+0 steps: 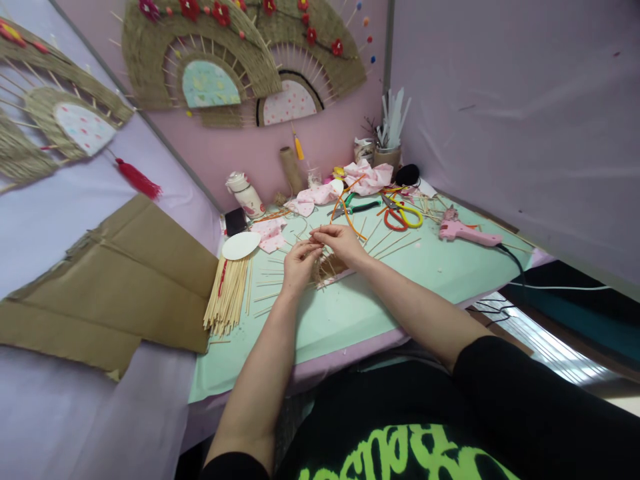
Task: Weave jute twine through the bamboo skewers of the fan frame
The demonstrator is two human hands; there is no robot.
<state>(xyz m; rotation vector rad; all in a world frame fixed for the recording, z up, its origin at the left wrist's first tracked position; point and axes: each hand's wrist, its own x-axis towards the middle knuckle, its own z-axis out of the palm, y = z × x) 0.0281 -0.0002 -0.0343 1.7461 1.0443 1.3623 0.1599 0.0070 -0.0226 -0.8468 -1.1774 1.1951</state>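
Note:
On the table, a half-made fan (334,265) has a brown half-round base with thin wooden sticks fanning outward. My left hand (301,261) is at its left side, fingers pinched close above the sticks. My right hand (341,241) reaches over the top of the base, its fingertips meeting those of the left. A narrow orange strip (349,212) loops up behind the right hand and runs down to its fingers. What lies between the left fingertips is too small to make out. Both hands cover part of the fan.
Behind the fan lie scissors (404,212), pliers (356,208) and pink cloth (369,179). A pink glue gun (467,232) with a cord is at right. Left stand a bundle of sticks (227,297), a white oval (241,245), a bottle (246,195) and cardboard (120,287).

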